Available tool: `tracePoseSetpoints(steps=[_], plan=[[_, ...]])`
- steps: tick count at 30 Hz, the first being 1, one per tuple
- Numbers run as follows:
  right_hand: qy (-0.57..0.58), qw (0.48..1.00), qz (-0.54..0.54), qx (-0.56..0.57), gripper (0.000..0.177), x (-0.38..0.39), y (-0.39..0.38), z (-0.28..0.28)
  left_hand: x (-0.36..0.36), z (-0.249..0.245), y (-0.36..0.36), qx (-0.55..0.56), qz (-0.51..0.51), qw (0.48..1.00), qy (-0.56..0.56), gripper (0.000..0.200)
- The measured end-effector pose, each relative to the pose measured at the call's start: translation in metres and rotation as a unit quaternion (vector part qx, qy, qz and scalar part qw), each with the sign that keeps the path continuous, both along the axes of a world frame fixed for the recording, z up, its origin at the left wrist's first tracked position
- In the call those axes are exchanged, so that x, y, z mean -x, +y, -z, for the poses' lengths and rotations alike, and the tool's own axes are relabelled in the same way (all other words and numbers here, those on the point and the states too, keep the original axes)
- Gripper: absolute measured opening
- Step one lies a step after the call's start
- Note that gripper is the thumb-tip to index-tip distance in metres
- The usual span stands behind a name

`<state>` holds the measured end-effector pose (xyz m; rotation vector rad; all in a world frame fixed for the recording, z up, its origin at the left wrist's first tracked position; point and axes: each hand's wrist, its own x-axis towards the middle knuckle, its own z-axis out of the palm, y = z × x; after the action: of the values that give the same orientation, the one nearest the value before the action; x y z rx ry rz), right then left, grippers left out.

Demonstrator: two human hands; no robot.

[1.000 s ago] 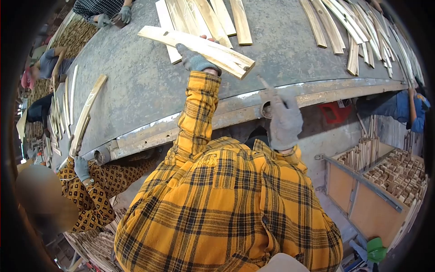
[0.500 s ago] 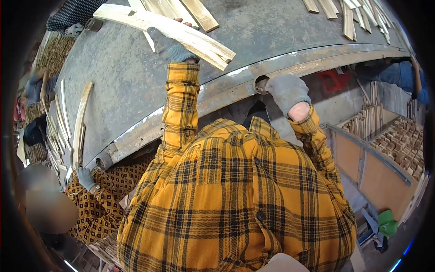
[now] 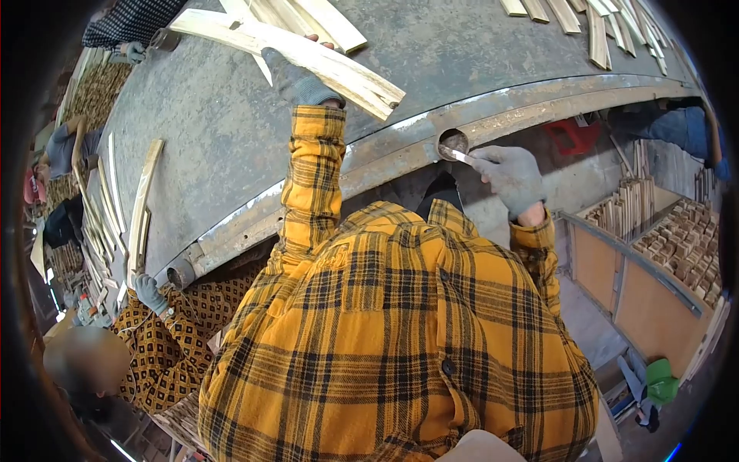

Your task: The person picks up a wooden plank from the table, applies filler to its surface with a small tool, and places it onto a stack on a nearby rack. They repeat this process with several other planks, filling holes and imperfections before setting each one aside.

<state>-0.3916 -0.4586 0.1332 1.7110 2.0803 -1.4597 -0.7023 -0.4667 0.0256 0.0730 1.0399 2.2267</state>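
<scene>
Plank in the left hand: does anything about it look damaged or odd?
Yes. The plank held by the left hand has a ragged, notched end nearest the table edge, with a dark spot there.

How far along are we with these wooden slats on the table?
Done: many slats already lie in rows on the grey table. In hand: the left hand grips a long pale board above the table, and the right hand pinches a small white stick beside the pipe opening in the rim. Left: that board is not yet laid down with the others.
</scene>
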Motion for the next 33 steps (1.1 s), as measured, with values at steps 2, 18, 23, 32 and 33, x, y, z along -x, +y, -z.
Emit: tracePoseSetpoints(steps=[2,18,23,32,33], plan=[[0.092,0.992,0.084,0.005,0.018,0.003,-0.001,-0.010,0.006,0.008,-0.001,-0.027,0.015,0.999,-0.025,0.053],[0.266,0.858,-0.050,-0.437,0.029,0.059,-0.026,-0.007,-0.003,-0.024,0.000,-0.024,0.017,0.993,-0.115,0.042],[0.111,0.835,-0.102,-0.529,0.026,0.060,-0.034,-0.016,0.000,-0.018,0.001,-0.003,-0.007,0.993,-0.117,0.047],[0.238,0.858,-0.153,-0.428,0.023,0.040,-0.008,-0.048,-0.010,-0.039,-0.005,0.004,0.110,0.994,-0.027,0.065],[0.265,0.834,-0.170,-0.454,0.026,0.042,-0.004,-0.039,-0.018,-0.054,-0.004,0.017,0.112,0.994,-0.003,0.067]])
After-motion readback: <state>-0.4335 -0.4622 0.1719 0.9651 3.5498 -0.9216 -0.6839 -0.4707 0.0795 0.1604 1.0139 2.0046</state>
